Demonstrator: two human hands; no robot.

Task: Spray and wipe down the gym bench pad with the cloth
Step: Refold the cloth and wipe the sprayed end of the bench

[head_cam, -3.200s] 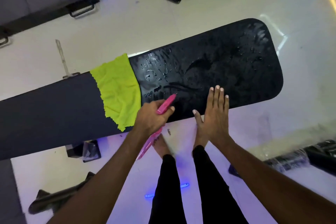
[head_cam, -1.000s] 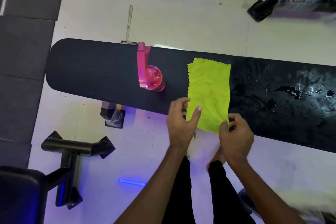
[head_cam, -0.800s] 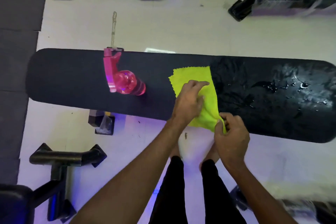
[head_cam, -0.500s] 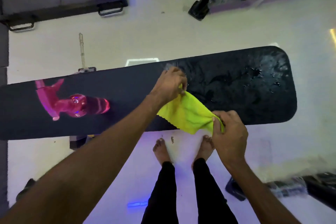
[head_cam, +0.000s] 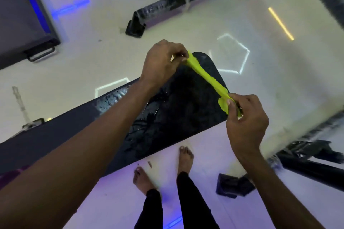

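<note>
Under both grips the black desk point(head_cam: 186, 109) runs out to its rounded, wet end on a pale floor point(head_cam: 186, 29). Half a second ago the cloth point(head_cam: 206, 78) sagged loosely; now it is stretched taut above that end, left hand point(head_cam: 160, 63) and right hand point(head_cam: 245, 117) each pinched shut on a corner.

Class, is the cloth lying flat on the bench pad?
No: both the left hand and right hand hold the cloth stretched above the bench pad.
</note>
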